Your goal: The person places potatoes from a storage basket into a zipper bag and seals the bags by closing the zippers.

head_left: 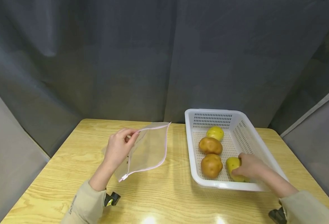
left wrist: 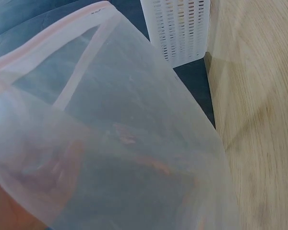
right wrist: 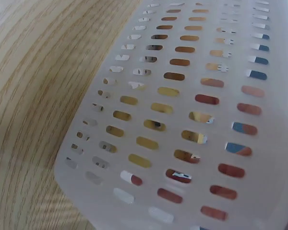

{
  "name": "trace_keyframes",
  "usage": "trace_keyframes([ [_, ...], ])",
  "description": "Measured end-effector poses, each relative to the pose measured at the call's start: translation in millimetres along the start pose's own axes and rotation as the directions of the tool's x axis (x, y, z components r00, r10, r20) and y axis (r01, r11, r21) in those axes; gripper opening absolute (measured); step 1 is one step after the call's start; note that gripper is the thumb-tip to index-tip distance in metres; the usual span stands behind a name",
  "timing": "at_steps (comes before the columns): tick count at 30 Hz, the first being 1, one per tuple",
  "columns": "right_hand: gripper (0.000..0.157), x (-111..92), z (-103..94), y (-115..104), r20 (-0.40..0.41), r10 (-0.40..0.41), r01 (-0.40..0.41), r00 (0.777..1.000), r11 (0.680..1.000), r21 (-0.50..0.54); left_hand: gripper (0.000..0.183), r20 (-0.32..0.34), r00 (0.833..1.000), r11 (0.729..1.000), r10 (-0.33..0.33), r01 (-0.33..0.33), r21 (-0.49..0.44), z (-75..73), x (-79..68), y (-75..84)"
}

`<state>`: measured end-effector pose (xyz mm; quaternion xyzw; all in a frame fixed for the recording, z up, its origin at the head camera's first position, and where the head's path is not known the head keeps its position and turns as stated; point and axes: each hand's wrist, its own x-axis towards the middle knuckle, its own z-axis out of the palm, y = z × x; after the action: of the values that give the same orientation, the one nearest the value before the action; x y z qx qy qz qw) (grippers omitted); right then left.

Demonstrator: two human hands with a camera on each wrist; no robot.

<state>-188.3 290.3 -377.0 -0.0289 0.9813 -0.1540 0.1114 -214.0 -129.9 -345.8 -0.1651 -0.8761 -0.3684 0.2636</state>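
A clear zip bag (head_left: 148, 149) with a pink-edged mouth and a white slider hangs over the table, its mouth spread toward the basket. My left hand (head_left: 120, 146) pinches the bag's upper edge between thumb and fingers; in the left wrist view the cloudy bag (left wrist: 134, 129) covers much of the hand. Inside a white perforated basket (head_left: 190, 155), my right hand (head_left: 251, 167) grips a yellow oval fruit (head_left: 232, 165) near the front right corner. Two brown potatoes (head_left: 210, 146) and another yellow fruit (head_left: 215, 133) lie along the basket's left side.
The basket stands at the right of a wooden table (head_left: 158, 199). Its perforated wall (right wrist: 182, 120) hides most of the right hand in the right wrist view. Dark curtains (head_left: 130, 62) rise behind the table, with grey panels at both sides.
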Motion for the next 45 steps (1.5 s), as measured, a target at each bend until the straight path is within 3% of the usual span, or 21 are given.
trace_keyframes([
  [7, 0.055, -1.4, -4.2, -0.3, -0.049, -0.019, 0.019, 0.999, 1.000, 0.009, 0.018, 0.003, 1.000, 1.000, 0.000, 0.000, -0.002, 0.1, -0.2, 1.3],
  [14, 0.071, -2.3, -10.4, -7.1, -0.098, -0.015, 0.016, 0.995, 1.000, 0.006, 0.017, 0.007, 1.000, 1.000, -0.016, 0.016, -0.005, 0.1, -0.8, 1.7],
  [25, 0.070, -3.6, -14.9, -17.6, -0.168, -0.048, 0.049, 0.985, 0.999, 0.002, 0.017, 0.006, 1.000, 1.000, -0.011, 0.011, 0.000, 1.0, -0.8, 2.0],
  [45, 0.073, -13.1, -28.1, -42.2, -0.307, -0.135, 0.137, 0.942, 0.990, -0.017, 0.017, 0.002, 1.000, 1.000, -0.003, 0.003, 0.005, 1.1, -0.2, 2.3],
])
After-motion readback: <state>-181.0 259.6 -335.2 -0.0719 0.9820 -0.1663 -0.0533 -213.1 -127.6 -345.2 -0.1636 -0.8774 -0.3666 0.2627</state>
